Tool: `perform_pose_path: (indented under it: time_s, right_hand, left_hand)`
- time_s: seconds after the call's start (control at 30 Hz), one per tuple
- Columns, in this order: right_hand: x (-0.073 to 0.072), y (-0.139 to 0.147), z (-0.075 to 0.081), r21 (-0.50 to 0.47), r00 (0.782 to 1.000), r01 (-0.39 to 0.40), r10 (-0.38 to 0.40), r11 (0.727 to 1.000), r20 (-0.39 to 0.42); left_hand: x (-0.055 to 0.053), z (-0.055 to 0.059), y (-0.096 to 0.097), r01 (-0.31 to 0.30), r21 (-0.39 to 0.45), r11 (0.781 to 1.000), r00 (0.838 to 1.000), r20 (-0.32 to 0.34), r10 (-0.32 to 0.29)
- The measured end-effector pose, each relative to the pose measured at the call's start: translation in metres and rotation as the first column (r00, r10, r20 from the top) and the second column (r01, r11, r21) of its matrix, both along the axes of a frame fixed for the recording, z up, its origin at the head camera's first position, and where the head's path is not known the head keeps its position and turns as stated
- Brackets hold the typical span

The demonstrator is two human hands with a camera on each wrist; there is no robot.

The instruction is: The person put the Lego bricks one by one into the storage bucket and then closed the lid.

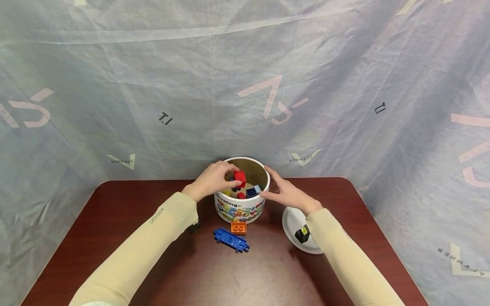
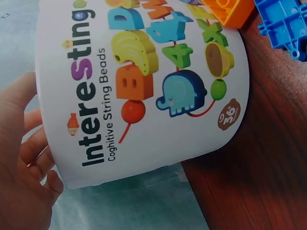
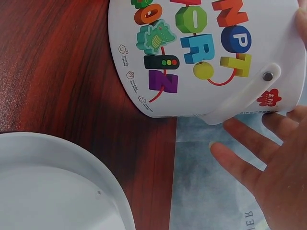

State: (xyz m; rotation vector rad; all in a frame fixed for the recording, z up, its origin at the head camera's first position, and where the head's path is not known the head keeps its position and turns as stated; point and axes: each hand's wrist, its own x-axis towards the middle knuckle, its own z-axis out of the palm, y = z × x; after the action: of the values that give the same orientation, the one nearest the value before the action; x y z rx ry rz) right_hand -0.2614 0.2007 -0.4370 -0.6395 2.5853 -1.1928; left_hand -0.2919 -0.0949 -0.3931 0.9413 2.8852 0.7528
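Note:
A white bucket point(image 1: 239, 211) printed with colourful beads stands near the table's back edge. My left hand point(image 1: 215, 177) reaches over its left rim and pinches a red block point(image 1: 240, 177) between thumb and fingers, inside the bucket's mouth. In the left wrist view the bucket wall hides what that hand holds. My right hand point(image 1: 289, 193) rests against the bucket's right side, thumb near the front of the rim. Its fingers point(image 3: 249, 143) spread out along the wall in the right wrist view. Inside lie a dark blue block point(image 1: 251, 193), a light blue piece point(image 1: 257, 188) and a small red piece point(image 1: 241, 195).
Before the bucket lie an orange brick point(image 1: 238, 228) and a blue chassis-like piece point(image 1: 231, 240). To the right, a white plate point(image 1: 289, 229) carries a black piece with a yellow-green mark point(image 1: 303, 234). A dark piece point(image 1: 194, 227) is partly hidden by the left sleeve. Grey sheeting point(image 1: 191, 85) hangs behind.

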Motion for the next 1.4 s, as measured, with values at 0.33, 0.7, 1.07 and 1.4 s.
perform_pose_path:
  time_s: [0.33, 0.7, 1.07, 1.4]
  right_hand:
    - [0.002, -0.003, -0.002, 0.005, 1.000, 0.000, 0.000, 1.000, -0.009]
    - [0.001, -0.003, -0.003, -0.019, 1.000, -0.020, 0.020, 1.000, -0.005]
    - [0.001, -0.001, 0.001, -0.019, 1.000, -0.009, 0.009, 1.000, 0.004]
    - [0.002, 0.001, 0.002, -0.013, 1.000, -0.017, 0.017, 1.000, -0.001]
  left_hand:
    - [0.001, -0.005, -0.004, -0.007, -0.028, 1.000, 0.999, -0.049, 0.006]
    - [0.004, -0.004, -0.010, -0.002, 0.000, 1.000, 1.000, -0.028, 0.002]
    - [0.018, 0.003, -0.013, 0.009, 0.105, 0.994, 1.000, -0.006, -0.009]
    - [0.046, 0.009, -0.019, 0.027, 0.198, 0.980, 1.000, -0.001, -0.027]
